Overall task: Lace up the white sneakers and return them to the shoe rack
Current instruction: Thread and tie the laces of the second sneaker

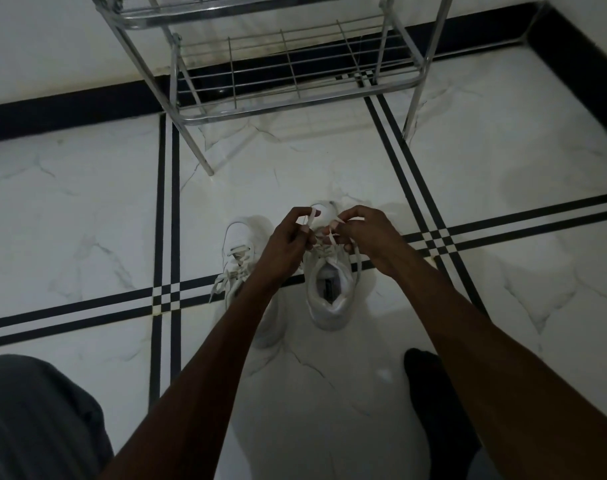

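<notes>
Both hands work over the right sneaker (329,289), toe pointing toward the shoe rack (288,81): left hand (288,240) pinches one lace end (310,216), right hand (368,233) the other.

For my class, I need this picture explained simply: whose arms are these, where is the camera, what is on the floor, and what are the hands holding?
The one picture comes from a camera worn on a person's head, looking down at their own arms. Two white sneakers stand on the marble-patterned floor tiles. The left hand and right hand each pinch part of the white lace of the right-hand sneaker. The left-hand sneaker lies beside it, partly behind the left arm, with its lace ends loose. Beyond them stands a metal wire shoe rack; the bottom shelf holds no shoes.
</notes>
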Action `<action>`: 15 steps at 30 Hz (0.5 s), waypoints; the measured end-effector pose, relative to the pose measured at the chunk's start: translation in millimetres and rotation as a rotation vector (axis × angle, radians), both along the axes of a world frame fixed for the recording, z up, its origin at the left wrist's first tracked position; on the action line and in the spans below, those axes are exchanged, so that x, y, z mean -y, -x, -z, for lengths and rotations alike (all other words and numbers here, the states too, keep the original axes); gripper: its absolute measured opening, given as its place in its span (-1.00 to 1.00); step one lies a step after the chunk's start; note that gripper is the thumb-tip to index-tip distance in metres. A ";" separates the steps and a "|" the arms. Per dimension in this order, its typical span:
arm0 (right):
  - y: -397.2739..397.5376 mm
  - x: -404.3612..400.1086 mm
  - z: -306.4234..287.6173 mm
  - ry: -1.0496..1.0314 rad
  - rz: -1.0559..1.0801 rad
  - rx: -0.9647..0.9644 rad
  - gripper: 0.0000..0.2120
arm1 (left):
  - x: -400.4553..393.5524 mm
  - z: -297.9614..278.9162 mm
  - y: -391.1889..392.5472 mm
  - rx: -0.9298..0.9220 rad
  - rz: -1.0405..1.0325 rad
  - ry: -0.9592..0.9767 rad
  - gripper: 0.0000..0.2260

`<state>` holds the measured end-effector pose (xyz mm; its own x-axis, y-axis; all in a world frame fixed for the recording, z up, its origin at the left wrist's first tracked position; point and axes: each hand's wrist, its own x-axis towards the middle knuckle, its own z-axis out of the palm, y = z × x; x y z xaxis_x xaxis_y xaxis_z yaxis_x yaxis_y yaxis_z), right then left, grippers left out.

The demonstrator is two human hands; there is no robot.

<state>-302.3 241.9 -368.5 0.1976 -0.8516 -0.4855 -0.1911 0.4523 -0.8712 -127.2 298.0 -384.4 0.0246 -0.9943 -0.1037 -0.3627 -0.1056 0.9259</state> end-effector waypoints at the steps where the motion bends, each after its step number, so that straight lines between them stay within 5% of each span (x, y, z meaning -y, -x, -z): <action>1: 0.0 0.0 0.2 0.006 -0.002 0.007 -0.73 | 0.0 0.5 0.4 -0.006 -0.002 -0.001 -0.74; 15: -3.7 2.5 2.7 0.106 -0.076 -0.067 -0.74 | -0.6 -6.0 5.6 -0.049 -0.033 -0.041 -0.87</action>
<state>-298.6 239.4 -371.2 0.2335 -0.8829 -0.4074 -0.2803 0.3401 -0.8976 -132.8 298.7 -378.3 0.0511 -0.9879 -0.1465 -0.3125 -0.1551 0.9372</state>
